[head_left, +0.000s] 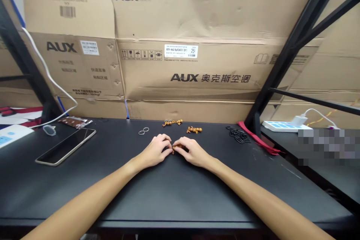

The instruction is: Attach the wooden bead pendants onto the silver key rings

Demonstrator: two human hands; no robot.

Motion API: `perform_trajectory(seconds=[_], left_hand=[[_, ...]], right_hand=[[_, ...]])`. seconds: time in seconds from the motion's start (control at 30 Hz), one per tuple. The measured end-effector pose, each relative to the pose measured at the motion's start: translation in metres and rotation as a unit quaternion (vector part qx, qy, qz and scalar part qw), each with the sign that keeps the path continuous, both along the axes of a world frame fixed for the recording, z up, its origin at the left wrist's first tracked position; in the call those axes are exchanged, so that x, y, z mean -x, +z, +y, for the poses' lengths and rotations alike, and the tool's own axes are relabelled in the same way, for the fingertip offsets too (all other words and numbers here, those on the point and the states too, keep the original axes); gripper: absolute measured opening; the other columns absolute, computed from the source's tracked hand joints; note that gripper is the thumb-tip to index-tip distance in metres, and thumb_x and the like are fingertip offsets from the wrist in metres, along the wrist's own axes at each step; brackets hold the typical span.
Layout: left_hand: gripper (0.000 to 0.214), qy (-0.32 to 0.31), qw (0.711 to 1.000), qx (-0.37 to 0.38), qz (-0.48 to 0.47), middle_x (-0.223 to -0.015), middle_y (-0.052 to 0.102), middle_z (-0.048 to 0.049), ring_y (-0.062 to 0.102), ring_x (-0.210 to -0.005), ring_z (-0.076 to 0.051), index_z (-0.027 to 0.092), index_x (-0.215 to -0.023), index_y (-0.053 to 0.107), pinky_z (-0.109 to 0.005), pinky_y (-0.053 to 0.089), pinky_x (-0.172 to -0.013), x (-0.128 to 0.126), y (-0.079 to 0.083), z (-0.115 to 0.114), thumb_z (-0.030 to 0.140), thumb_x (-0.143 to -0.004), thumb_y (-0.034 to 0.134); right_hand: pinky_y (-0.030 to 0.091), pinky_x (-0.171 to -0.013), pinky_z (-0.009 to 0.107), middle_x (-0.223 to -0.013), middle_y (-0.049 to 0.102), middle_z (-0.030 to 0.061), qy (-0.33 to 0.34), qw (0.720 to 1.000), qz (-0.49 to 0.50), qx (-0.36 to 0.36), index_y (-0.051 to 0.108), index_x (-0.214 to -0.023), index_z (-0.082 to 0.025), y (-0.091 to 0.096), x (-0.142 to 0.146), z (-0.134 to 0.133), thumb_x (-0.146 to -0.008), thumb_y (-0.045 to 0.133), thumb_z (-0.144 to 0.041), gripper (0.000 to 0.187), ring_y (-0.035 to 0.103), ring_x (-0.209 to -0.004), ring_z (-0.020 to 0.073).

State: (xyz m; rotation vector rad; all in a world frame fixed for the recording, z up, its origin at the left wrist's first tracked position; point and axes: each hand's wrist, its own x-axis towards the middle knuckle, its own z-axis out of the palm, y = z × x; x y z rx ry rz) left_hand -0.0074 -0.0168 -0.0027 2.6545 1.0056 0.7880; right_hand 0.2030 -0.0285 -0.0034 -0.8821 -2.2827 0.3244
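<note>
While facing AUX cartons [180,45] across a black counter [180,195]: a phone [65,146] off to the left, black rings [238,134] to the right, a brown bead cluster [172,122] just ahead, then the left hand [154,150] and right hand [191,152] meeting at center, fingers [167,143] curled almost shut, pinching a small bead piece [173,150], the exact grip partly hidden.

Both hands [155,151] pinch a small, seemingly gold trinket [173,149].
</note>
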Motion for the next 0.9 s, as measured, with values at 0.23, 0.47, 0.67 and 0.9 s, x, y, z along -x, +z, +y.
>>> perform_trajectory(seconds=[0.23,0.47,0.67,0.9], left_hand=[[0.017,0.001,1.0,0.004,0.007,-0.109,0.055,-0.0064,0.05,-0.103,-0.021,0.021,-0.086,0.061,-0.04,0.04,-0.095,-0.001,0.004,-0.002,0.027,-0.091,0.046],[0.016,0.004,1.0,-0.003,0.005,-0.108,0.055,-0.0057,0.051,-0.102,-0.021,0.02,-0.083,0.061,-0.04,0.04,-0.094,-0.001,0.001,-0.001,0.028,-0.09,0.049],[0.016,0.006,1.0,-0.011,0.004,-0.108,0.055,-0.0053,0.05,-0.102,-0.02,0.021,-0.083,0.059,-0.038,0.04,-0.094,-0.001,0.002,0.001,0.023,-0.091,0.046],[0.015,0.011,0.999,-0.029,0.02,-0.109,0.054,-0.0056,0.05,-0.102,-0.021,0.02,-0.083,0.059,-0.039,0.04,-0.092,-0.002,0.002,-0.004,0.029,-0.09,0.05]], right_hand=[[0.046,-0.075,0.031,-0.085,0.065,0.0048,-0.074,0.997,-0.016,-0.031,0.062,-0.094,-0.02,-0.008,-0.005,0.01,-0.091,0.05,-0.028,0.015,0.058,-0.078,0.017],[0.047,-0.075,0.03,-0.087,0.065,0.0045,0.004,1.0,-0.005,-0.008,0.062,-0.095,-0.021,-0.002,0.0,0.001,-0.092,0.048,-0.027,0.015,0.058,-0.08,0.0165],[0.045,-0.075,0.031,-0.084,0.066,0.0042,-0.081,0.996,-0.015,-0.034,0.062,-0.093,-0.02,-0.011,-0.004,0.011,-0.091,0.051,-0.028,0.013,0.058,-0.078,0.0173],[0.046,-0.075,0.03,-0.086,0.066,0.0042,-0.005,1.0,0.004,-0.003,0.062,-0.094,-0.021,-0.001,0.0,0.002,-0.091,0.049,-0.027,0.014,0.059,-0.079,0.0166]])
